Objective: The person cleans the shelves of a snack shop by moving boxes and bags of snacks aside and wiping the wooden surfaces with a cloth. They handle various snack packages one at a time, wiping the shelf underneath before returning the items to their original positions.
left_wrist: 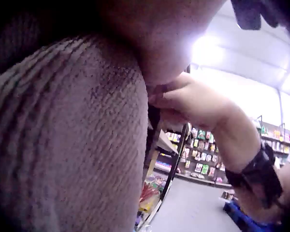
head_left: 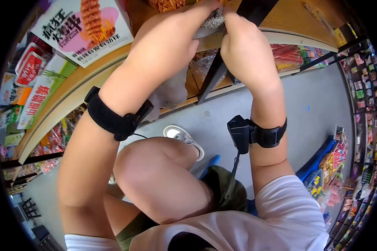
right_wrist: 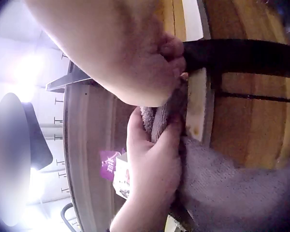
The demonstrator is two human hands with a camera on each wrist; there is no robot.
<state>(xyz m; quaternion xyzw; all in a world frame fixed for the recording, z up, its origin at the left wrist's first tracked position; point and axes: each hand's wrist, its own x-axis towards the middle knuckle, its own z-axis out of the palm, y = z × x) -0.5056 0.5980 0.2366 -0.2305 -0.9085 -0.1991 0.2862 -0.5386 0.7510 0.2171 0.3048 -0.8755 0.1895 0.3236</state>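
Note:
A grey ribbed cloth (head_left: 171, 90) hangs over the front edge of a wooden shelf, beside a black metal post (head_left: 213, 75). My left hand (head_left: 169, 39) grips a bunched fold of it, with thumb and fingers on either side in the right wrist view. The right hand (head_left: 249, 52), fingers curled, holds the cloth's end close to the post; its fingertips are partly hidden. Both hands are close together at the shelf edge. The hanging cloth (left_wrist: 82, 140) fills much of the left wrist view.
A white and pink snack box (head_left: 86, 31) stands on the shelf to the left, with more packets (head_left: 33, 98) beside it. Lower shelves hold bagged goods (head_left: 287, 56). My bent knee (head_left: 155, 180) is below the hands. A blue crate (head_left: 318, 161) and stocked racks (head_left: 364, 92) lie to the right.

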